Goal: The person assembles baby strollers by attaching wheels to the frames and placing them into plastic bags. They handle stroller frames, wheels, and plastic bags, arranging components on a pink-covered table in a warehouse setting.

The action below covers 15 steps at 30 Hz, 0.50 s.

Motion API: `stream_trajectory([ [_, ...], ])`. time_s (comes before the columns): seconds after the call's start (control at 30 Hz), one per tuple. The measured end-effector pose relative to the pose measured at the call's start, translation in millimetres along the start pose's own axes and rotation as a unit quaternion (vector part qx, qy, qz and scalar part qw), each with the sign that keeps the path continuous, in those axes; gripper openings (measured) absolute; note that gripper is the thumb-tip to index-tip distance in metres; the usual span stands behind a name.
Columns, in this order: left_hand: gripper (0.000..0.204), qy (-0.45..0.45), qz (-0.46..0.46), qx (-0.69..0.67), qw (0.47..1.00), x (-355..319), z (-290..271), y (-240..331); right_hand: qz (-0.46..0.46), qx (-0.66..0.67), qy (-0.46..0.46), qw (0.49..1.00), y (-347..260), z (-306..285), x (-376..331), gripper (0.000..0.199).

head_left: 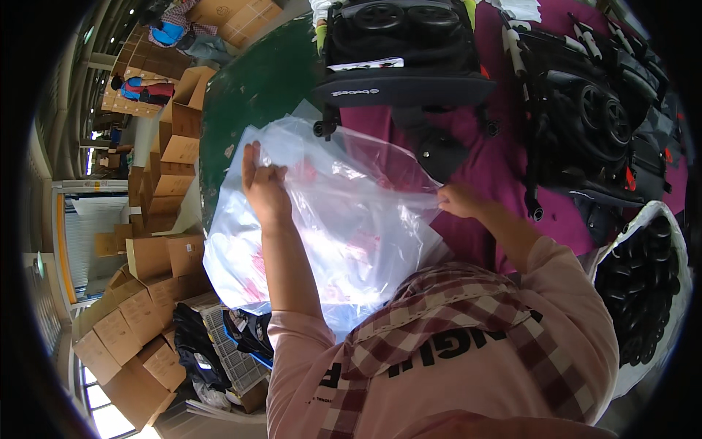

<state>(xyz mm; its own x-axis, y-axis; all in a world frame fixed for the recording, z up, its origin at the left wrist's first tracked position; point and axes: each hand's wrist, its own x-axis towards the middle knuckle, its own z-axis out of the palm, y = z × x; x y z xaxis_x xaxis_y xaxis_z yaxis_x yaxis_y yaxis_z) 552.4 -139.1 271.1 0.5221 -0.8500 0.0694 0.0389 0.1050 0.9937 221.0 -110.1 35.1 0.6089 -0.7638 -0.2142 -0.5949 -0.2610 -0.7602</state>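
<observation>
A large clear plastic bag [344, 212] with faint red print spreads over a heap of similar plastic sheets in front of me. My left hand [267, 186] rests on the left part of this plastic, its fingers stretched out and apart. At the bag's right edge, my right hand [458, 200] pinches the film with closed fingers and holds that edge up. Just beyond the bag lies a folded black stroller [406, 55], wheels up, with a dark fabric flap [431, 146] hanging toward the plastic.
More folded black strollers [599, 110] lie on the purple cloth [497, 168] at right. Beside my right arm stands a white sack [676, 278] of black parts [636, 285]. A green tabletop [234, 95] shows at left. Cardboard boxes [131, 314] and people [142, 89] are farther left.
</observation>
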Motion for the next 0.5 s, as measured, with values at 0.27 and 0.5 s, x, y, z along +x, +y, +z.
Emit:
stream_trajectory([
  [0.27, 0.066, -0.117, -0.007, -0.043, 0.992, 72, 129, -13, 0.05, 0.159, 0.139, 0.976, 59, -131, -23, 0.017],
  [0.5, 0.055, -0.063, -0.087, -0.035, 0.994, 133, 179, -31, 0.004, 0.377, 0.396, 0.837, 87, -162, 128, 0.014],
])
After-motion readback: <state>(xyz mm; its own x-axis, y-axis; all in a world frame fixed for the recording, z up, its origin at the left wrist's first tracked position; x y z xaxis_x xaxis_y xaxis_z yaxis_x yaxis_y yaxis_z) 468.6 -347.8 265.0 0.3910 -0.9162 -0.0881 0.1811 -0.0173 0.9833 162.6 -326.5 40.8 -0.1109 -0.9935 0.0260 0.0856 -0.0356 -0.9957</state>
